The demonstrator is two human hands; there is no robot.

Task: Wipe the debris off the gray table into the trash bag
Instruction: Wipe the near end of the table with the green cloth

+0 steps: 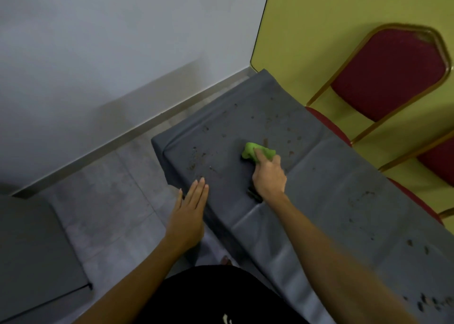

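Note:
A gray cloth-covered table (319,176) runs from the far corner toward the lower right. Brown debris crumbs (196,161) are scattered over its far end, and more crumbs (422,304) lie near the lower right. My right hand (269,176) grips a bright green cloth (253,151) and presses it on the tabletop among the crumbs. A small dark clump (254,193) sits on the table by my right wrist. My left hand (190,210) lies flat with straight fingers at the table's near-left edge. I cannot identify a trash bag in view.
Two red padded chairs with gold frames (390,78) stand along the table's far side against a yellow wall. A gray flat surface (32,250) sits at lower left. Gray tiled floor (115,201) lies left of the table below a white wall.

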